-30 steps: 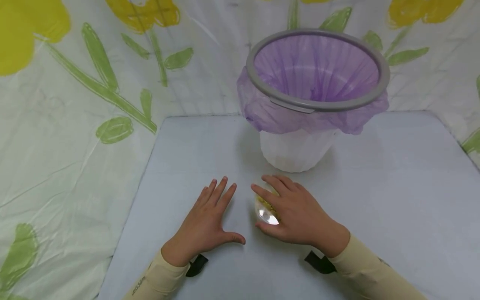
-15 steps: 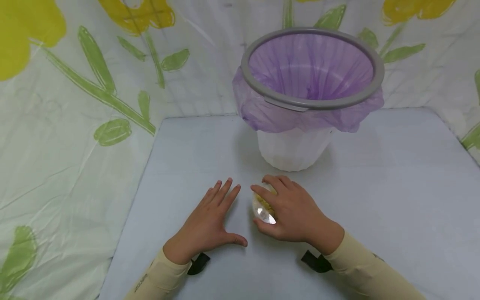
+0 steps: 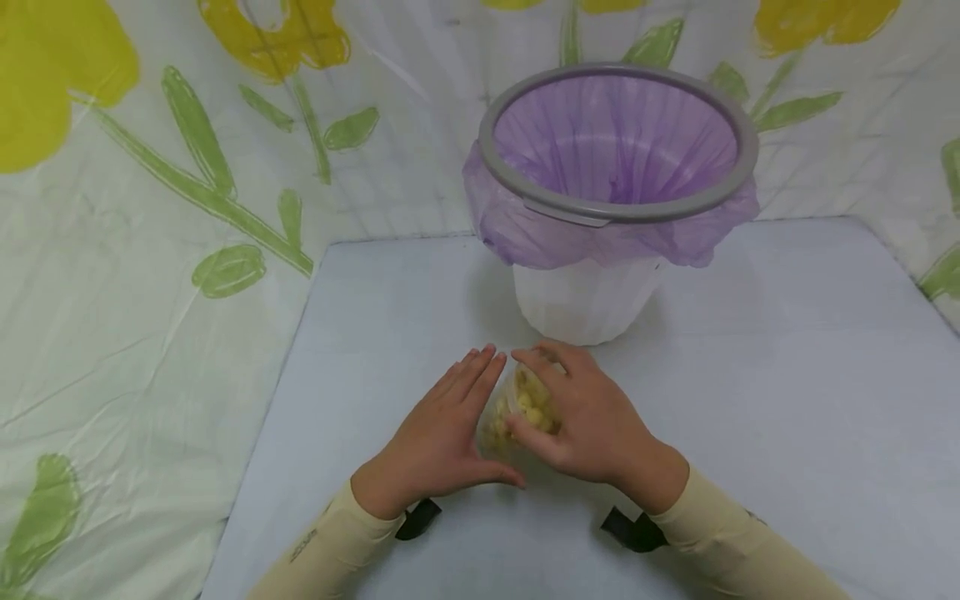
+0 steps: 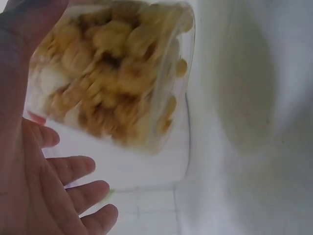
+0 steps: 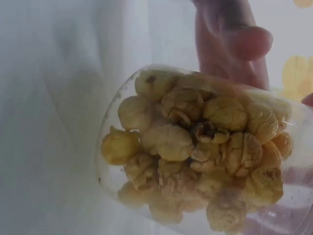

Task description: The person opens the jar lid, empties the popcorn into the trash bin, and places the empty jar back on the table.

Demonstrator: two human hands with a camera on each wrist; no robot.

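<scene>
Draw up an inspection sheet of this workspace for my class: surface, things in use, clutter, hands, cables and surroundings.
Surface: pale table, in view on both sides of the hands.
Things in use: clear container, tilted, holding yellow popcorn-like pieces.
Clutter: nothing seen.
Right hand: grips the container.
Left hand: open beside the container; whether it touches is unclear.
Cables: nothing seen.
Surroundings: white bin standing on the table beyond the hands, its purple liner hanging outside; sheet with yellow flowers and green leaves around the table.
</scene>
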